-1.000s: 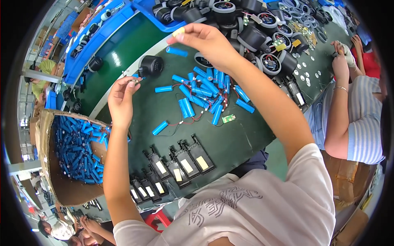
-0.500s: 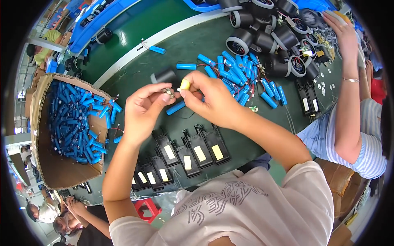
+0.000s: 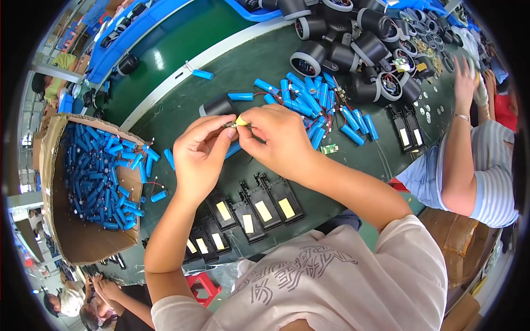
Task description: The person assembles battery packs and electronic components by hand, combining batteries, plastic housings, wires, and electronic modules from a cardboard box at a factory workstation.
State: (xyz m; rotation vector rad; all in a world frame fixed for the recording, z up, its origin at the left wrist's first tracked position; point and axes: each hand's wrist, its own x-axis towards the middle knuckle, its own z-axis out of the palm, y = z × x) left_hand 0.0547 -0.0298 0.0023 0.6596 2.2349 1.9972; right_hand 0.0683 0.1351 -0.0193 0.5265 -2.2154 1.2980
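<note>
Over the table, my left hand (image 3: 200, 154) pinches a small electronic part (image 3: 229, 124) between thumb and fingertips. Facing it, my right hand (image 3: 280, 137) has a small yellow piece (image 3: 241, 120) in its fingertips, up against that part. My fingers cover much of both, and their exact kind is unclear. Just beyond my hands a black cylindrical housing (image 3: 217, 105) lies on its side. Part of a blue battery cell (image 3: 233, 149) shows beneath them. Nearer to me lie several flat black plastic cases (image 3: 263, 208) with pale yellow stickers.
A cardboard box (image 3: 88, 243) of blue battery cells stands at left. Wired cells (image 3: 309, 99) lie in a pile right of my hands, near a small green board (image 3: 329, 149). Black housings with grey rims (image 3: 331, 55) crowd the far right. A co-worker's arm (image 3: 461, 160) reaches in there.
My fingertips have come together, bringing the yellow piece against the small part. The view has shifted slightly. At the far right, the co-worker's hand has moved down toward the near side.
</note>
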